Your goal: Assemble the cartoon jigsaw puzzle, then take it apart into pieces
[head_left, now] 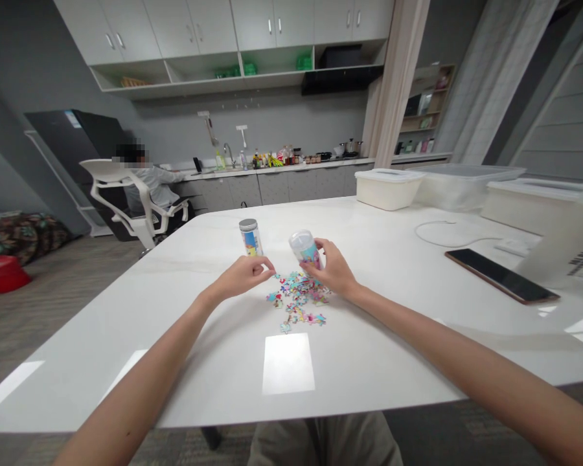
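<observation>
Small colourful jigsaw puzzle pieces (298, 291) lie in a loose pile on the white table. My right hand (335, 268) is wrapped around a clear plastic jar (305, 247) with a bright printed label, tilted above the back of the pile; its bottom edge is partly hidden by my fingers. At the pile's left edge, my left hand (247, 274) pinches a tiny bluish puzzle piece (276, 276) between thumb and forefinger. Just behind that hand stands a second printed jar (251, 238), upright, with a grey lid.
A dark phone (501, 275) and a white cable (434, 239) lie at the right. White lidded bins (386, 189) line the table's far right. Beyond the table, a person (153, 181) sits in a white chair (104, 181) near a kitchen counter.
</observation>
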`<state>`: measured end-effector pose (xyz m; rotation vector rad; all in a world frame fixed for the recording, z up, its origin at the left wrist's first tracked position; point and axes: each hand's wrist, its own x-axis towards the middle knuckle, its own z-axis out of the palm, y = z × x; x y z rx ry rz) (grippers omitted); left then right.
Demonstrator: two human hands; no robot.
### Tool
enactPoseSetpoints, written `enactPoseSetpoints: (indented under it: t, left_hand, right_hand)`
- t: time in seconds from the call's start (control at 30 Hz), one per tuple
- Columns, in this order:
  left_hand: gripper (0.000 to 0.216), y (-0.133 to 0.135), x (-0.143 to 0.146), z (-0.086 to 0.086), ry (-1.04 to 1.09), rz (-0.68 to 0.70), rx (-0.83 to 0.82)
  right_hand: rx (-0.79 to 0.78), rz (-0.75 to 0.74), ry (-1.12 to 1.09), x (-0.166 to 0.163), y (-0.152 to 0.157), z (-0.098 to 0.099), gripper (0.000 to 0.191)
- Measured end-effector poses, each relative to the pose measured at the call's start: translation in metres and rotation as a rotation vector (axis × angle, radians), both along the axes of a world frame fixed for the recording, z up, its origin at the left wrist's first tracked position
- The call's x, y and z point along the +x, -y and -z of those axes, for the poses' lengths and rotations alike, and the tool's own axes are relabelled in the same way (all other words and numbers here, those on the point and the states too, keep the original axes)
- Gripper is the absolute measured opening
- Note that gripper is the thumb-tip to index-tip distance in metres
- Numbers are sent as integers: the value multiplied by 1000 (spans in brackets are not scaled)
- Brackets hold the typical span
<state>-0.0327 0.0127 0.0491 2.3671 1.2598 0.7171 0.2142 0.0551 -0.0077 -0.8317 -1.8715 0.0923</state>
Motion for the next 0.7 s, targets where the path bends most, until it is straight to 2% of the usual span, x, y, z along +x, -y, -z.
enactPoseSetpoints:
  t: [0.1, 0.17, 0.4, 0.53, 0.7]
  left_hand:
    - [24, -1, -7, 1, -282, 96, -117]
    - [27, -1, -8, 2, -374, 122, -186]
    - [24, 2, 0, 2, -388, 115, -189]
    - [25, 2, 2, 2, -246, 133, -154]
    - [28, 0, 4, 4, 193, 2, 94]
  right_hand:
    - [-87, 55, -85, 1, -6, 2, 48]
    - [-123, 57, -107, 2, -8, 2, 48]
    - [-110, -12, -67, 0, -4, 3, 45]
    - [-64, -72, 20, 0, 0, 2, 47]
    - [7, -132, 101, 0, 2, -2, 50]
